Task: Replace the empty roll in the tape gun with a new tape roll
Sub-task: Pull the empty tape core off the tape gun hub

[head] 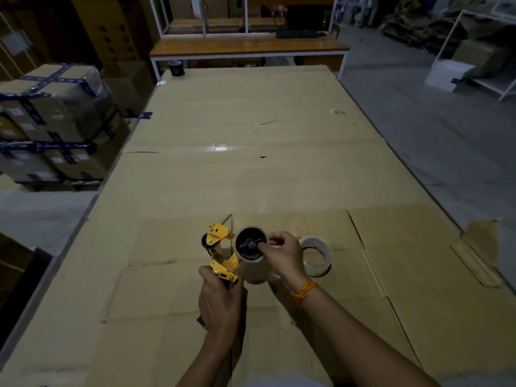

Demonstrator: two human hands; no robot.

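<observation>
Both forearms reach in from the bottom edge, the right one wearing an orange thread at the wrist (304,292). From the head view, the left hand (220,300) is wrapped tight around the handle of the yellow tape gun (220,254), holding it upright above the desk (251,163), which is covered in flattened cardboard sheets. On the gun's black hub sits the empty roll (252,263), a bare brownish cardboard core facing the camera. The right hand (283,254) is at the right side of that hub, fingers curled, thumb and forefinger pinching at the rim of the core; how firm the grip is I cannot tell. Just behind and to the right of that hand, the new tape roll (317,255) of clear tape rests on the cardboard, partly hidden by the knuckles. At the far end of the desk stands a dark roll of tape (176,67). Left of the desk, stacked cartons (53,121) bound with blue tape sit on the floor.
</observation>
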